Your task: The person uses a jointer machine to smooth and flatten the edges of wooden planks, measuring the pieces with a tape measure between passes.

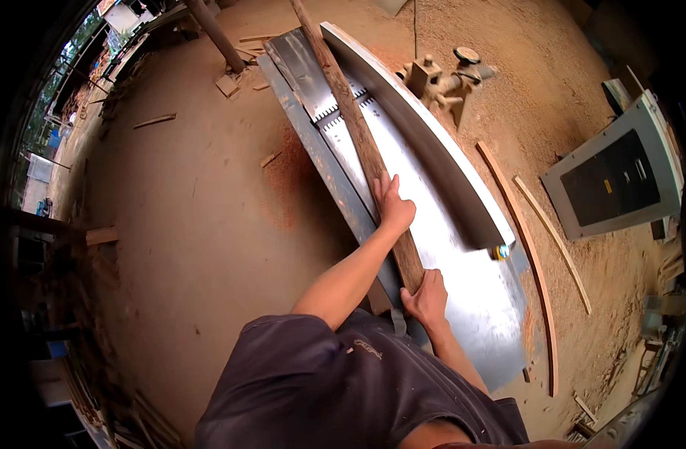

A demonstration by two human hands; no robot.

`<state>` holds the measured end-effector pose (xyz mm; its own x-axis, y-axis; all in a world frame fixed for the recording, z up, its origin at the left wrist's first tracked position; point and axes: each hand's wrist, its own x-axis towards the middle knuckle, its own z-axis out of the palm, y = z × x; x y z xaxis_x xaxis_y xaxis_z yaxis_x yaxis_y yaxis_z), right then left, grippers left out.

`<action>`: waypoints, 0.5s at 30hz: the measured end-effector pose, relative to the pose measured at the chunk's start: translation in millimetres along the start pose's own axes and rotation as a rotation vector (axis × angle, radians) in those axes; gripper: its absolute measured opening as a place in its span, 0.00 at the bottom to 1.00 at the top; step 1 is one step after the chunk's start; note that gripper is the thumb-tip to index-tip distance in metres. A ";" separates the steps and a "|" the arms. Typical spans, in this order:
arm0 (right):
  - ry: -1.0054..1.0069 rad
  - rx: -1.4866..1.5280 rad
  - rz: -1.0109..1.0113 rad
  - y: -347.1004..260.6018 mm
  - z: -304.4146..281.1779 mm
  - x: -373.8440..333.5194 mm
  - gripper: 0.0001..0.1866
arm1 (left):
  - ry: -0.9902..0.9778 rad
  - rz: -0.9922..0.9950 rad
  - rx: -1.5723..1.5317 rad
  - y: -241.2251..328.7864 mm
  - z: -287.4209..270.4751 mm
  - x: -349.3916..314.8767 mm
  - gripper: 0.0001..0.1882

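Observation:
A long, rough brown wooden board lies lengthwise on the shiny metal bed of a jointer, running away from me toward the far end. My left hand rests over the board partway along, its fingers wrapped on the wood and the thumb side facing right. Nearer to me, my right hand grips the board's near end, with some fingers hidden. Beyond my left hand, the board crosses the toothed slot in the bed. The tall fence stands to the board's right, apart from it.
Two long wood strips lie on the dusty floor to the right. Beyond the fence stands a dust-covered machine part. A grey cabinet is at the far right. Wood scraps lie by a post at the far left.

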<state>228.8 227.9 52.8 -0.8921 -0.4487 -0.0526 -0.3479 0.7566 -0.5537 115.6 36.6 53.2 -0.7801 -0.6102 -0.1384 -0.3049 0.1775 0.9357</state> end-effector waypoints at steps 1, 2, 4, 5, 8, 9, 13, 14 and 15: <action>0.006 -0.010 0.010 12.9 -6.6 -19.4 0.30 | -0.135 -0.103 -0.263 35.6 -3.9 -35.3 0.35; 0.012 -0.013 0.009 22.1 -11.8 -35.8 0.30 | -0.297 -0.079 -0.492 65.6 -15.1 -65.2 0.33; 0.003 -0.016 0.022 40.0 -21.9 -59.5 0.29 | -0.681 0.024 -0.899 119.7 -38.3 -124.5 0.29; 0.010 0.000 0.008 52.3 -21.8 -68.8 0.29 | -0.798 0.139 -1.090 150.9 -51.8 -158.4 0.25; 0.006 -0.012 0.017 77.9 -41.9 -109.1 0.28 | -1.038 0.450 -1.549 231.3 -99.0 -249.9 0.18; -0.006 -0.022 0.034 77.1 -51.1 -122.4 0.28 | -1.069 0.488 -1.625 246.9 -113.6 -271.7 0.13; -0.031 -0.070 0.023 90.0 -66.3 -161.6 0.28 | -0.950 0.584 -1.779 274.6 -153.1 -358.3 0.07; -0.039 -0.091 0.010 94.6 -67.7 -170.2 0.28 | -0.833 0.404 -1.808 272.3 -167.9 -393.8 0.09; -0.054 -0.087 0.045 99.1 -68.5 -175.6 0.28 | -0.743 0.486 -1.879 276.0 -161.1 -403.5 0.11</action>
<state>331.3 414.2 64.1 -0.8913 -0.4367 -0.1222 -0.3335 0.8138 -0.4759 434.2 207.4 419.6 -0.7762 -0.3246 0.5406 0.3748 -0.9269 -0.0185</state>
